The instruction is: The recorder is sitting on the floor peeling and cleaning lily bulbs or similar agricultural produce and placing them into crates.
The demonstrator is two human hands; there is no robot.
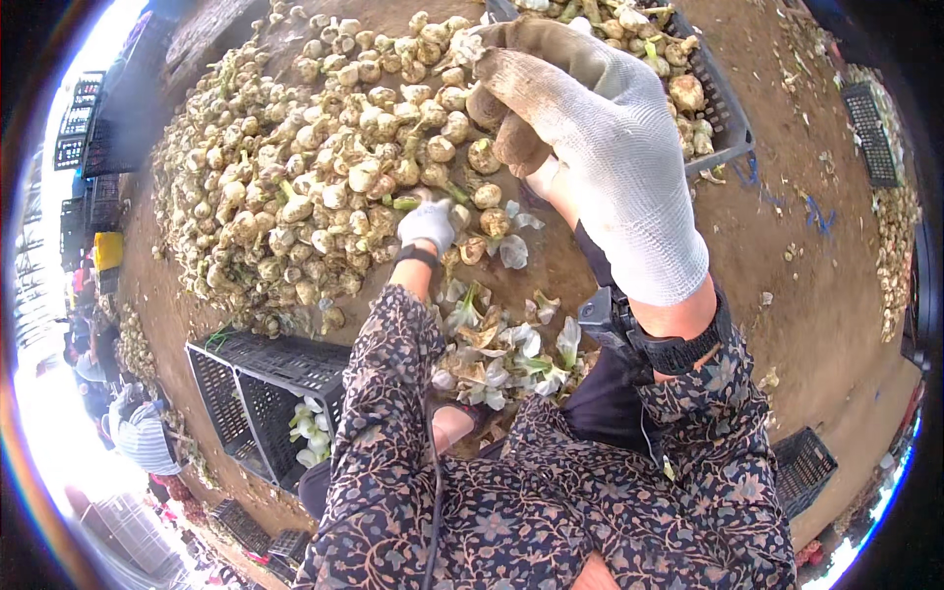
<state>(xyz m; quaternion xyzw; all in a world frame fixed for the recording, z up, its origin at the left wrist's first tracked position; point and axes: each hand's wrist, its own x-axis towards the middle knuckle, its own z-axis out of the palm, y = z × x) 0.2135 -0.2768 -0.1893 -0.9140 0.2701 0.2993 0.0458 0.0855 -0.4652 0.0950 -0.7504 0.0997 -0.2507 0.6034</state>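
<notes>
One gloved right hand (610,128) is seen half-curled at 1 o'clock, one gloved left hand (427,226) placed at the garlic heap's (305,187) edge, 11 o'clock; contents of both grips can't be told. Bulbs are heaped uncountably toward 10; one garlic-filled crate (726,152) is seen at 1.

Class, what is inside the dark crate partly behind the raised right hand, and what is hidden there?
Garlic bulbs are heaped inside the dark crate. The gloved right hand covers some of it; whatever lies beneath the top layer cannot be seen.
</notes>
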